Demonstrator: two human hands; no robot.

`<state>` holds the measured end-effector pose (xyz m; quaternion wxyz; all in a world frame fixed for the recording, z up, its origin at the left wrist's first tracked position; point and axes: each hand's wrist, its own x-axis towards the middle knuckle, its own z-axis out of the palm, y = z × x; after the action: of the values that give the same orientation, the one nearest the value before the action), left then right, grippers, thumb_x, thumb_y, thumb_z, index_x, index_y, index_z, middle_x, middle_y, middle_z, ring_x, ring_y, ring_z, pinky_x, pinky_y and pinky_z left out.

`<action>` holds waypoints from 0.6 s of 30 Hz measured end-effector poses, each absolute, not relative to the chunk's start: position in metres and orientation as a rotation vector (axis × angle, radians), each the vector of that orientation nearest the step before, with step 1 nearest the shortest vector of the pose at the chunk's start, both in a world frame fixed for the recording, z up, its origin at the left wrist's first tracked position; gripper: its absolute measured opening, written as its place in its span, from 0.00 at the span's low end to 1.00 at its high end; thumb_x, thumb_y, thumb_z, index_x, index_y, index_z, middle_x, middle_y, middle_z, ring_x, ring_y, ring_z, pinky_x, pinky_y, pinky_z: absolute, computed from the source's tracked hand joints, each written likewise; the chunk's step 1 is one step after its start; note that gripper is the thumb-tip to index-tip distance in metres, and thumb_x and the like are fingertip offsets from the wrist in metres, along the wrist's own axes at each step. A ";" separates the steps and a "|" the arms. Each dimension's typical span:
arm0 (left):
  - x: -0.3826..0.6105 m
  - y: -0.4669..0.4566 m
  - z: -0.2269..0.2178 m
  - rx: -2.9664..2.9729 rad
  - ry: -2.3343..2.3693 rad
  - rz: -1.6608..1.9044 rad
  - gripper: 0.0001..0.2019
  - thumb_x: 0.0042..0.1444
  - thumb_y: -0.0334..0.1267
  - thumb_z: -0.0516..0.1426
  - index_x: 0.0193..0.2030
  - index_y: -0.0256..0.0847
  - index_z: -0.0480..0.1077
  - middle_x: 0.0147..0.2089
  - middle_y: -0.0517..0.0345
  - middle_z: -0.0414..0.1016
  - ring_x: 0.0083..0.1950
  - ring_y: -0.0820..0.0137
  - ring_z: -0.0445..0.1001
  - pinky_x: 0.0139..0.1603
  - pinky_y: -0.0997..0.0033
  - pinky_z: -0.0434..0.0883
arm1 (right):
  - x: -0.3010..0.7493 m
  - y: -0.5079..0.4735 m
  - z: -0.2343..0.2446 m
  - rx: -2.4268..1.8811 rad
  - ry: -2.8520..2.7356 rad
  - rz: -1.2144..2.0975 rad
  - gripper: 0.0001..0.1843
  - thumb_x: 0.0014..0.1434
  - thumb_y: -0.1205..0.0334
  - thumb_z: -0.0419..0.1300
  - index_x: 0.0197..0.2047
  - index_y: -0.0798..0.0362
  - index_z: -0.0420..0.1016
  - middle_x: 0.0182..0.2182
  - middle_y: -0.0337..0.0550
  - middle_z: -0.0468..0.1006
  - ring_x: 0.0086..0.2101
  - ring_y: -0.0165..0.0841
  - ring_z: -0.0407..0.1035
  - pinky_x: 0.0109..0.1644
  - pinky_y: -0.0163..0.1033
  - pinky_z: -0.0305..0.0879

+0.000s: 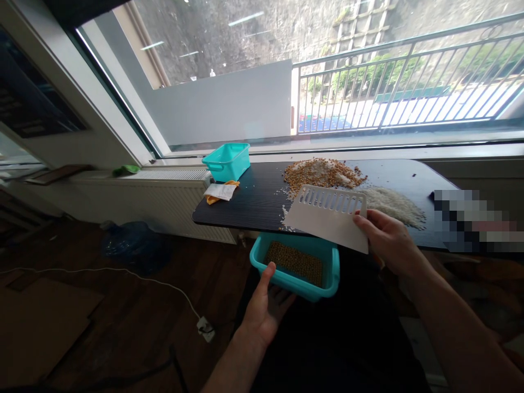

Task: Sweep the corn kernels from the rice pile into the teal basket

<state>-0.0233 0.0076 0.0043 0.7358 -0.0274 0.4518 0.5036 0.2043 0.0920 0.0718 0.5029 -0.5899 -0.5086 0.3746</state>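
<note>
In the head view, a turquoise bin [313, 293] of brown grains [293, 262] was grasped by the left hand [265, 312] below the table [256, 204]; a slotted white card [323, 222] was pinched by the right hand [388, 238] near the mixed heap [321, 173].

The single head-worn camera looks forward and down in a wide view from above the person's lap [331, 344], with the left hand [264, 311] and right hand [387, 237] near in the lower half, the surface [262, 199] just beyond across the middle, the window [229, 93] farther off along the top.
</note>
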 end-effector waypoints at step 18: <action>-0.028 0.011 0.000 -0.078 1.006 1.130 0.20 0.58 0.47 0.59 0.54 0.38 0.68 0.51 0.47 0.76 0.47 0.62 0.77 0.54 0.59 0.71 | 0.185 0.106 0.071 -1.346 -1.309 0.827 0.15 0.52 0.51 0.61 0.38 0.52 0.75 0.28 0.42 0.78 0.29 0.33 0.72 0.29 0.35 0.68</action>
<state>-0.0278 0.0114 0.0003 0.7266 -0.0356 0.4561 0.5125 0.1849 0.1060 0.0712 0.5184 -0.5609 -0.5456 0.3449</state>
